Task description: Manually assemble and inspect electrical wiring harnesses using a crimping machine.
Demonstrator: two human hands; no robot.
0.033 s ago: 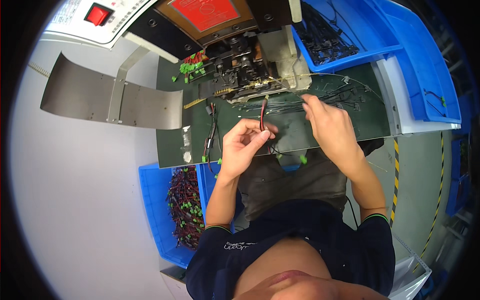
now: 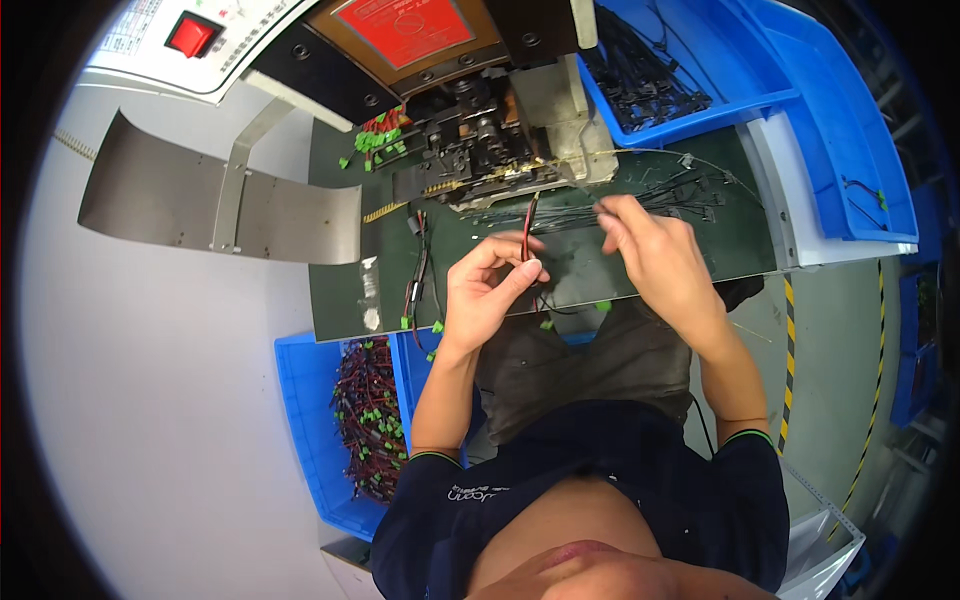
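My left hand [image 2: 487, 295] is closed in a pinch around a red-and-black wire harness [image 2: 527, 240]. The harness's bare tip points up toward the crimping machine [image 2: 485, 140]. Below my fingers its black leads hang down, and green connectors [image 2: 603, 306] dangle at the bench's front edge. To the right, my right hand [image 2: 650, 250] has thumb and forefinger pressed together on what looks like a thin wire running toward the machine; its end is blurred. Beneath and beyond that hand, several loose black wires [image 2: 685, 195] lie on the green bench [image 2: 735, 235].
Another harness [image 2: 418, 270] lies left of my left hand. Green-ended wires [image 2: 378, 140] are bunched beside the machine. A blue bin [image 2: 305, 430] of harnesses stands lower left; a blue tray [image 2: 690, 120] of black cables sits at the back right. A curved metal guide [image 2: 300, 220] projects left.
The right hand has shifted slightly left and down. The dangling green connectors have swung a little. The left hand keeps its hold on the harness.
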